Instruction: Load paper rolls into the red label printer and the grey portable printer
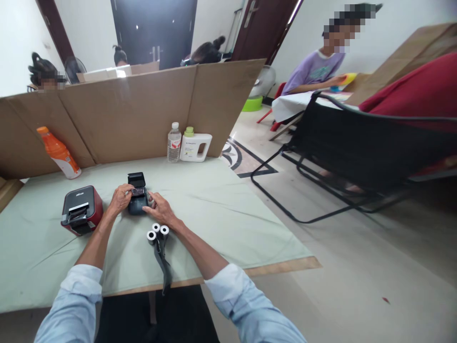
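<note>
A small black portable printer [138, 206] lies on the table with its lid [136, 179] raised. My left hand [120, 197] is at its left side, fingers bent in over the open compartment; whether they pinch a small part inside is too small to tell. Against the opposite side rests my right hand [160, 208], thumb at the near edge and fingers curled along the casing. Just below that hand are three white paper rolls [152, 237] and a dark strap [163, 264] that hangs over the table's front edge.
Left of my arm stands a red and black printer [81, 209]. An orange bottle [59, 152], a clear water bottle [174, 143] and a white jug [195, 146] stand along a cardboard partition [135, 109]. A black folding chair [350, 152] is at the right; people sit beyond.
</note>
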Demonstrator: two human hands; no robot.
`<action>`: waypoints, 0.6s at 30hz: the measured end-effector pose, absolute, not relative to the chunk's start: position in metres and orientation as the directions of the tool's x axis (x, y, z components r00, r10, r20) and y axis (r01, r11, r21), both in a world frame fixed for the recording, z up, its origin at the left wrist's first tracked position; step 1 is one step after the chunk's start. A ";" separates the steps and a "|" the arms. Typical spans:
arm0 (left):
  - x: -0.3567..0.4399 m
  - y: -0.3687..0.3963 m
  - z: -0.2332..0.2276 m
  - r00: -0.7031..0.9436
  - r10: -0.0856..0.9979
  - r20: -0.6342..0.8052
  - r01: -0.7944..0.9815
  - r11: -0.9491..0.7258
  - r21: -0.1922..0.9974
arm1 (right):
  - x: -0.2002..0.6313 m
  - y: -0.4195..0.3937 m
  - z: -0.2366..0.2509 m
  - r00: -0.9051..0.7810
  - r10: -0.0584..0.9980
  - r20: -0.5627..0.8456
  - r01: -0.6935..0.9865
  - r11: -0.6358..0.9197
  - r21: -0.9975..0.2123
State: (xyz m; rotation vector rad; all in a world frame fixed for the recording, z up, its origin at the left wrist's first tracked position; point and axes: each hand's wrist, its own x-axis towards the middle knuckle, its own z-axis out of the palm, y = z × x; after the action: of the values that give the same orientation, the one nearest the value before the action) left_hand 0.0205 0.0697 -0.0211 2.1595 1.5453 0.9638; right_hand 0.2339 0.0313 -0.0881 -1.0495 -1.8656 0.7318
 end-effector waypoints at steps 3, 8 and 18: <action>0.025 0.067 -0.010 0.182 0.920 0.347 0.705 -0.368 0.606 | 0.236 0.039 -0.081 -0.237 0.867 0.439 0.310 0.496 -0.811; 0.038 0.051 0.016 0.268 0.897 0.351 0.696 -0.432 0.574 | 0.240 0.046 -0.054 -0.218 0.876 0.430 0.149 0.466 -0.872; 0.092 0.017 0.038 0.454 0.883 0.117 0.393 -0.316 0.863 | 0.287 0.005 -0.018 -0.078 0.947 0.313 -0.006 0.313 -0.950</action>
State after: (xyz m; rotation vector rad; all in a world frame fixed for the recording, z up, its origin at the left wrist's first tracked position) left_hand 0.0924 0.0168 0.0377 1.8999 1.0729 0.7701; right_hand 0.2867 0.0051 -0.0183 -0.9370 -1.4049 1.0214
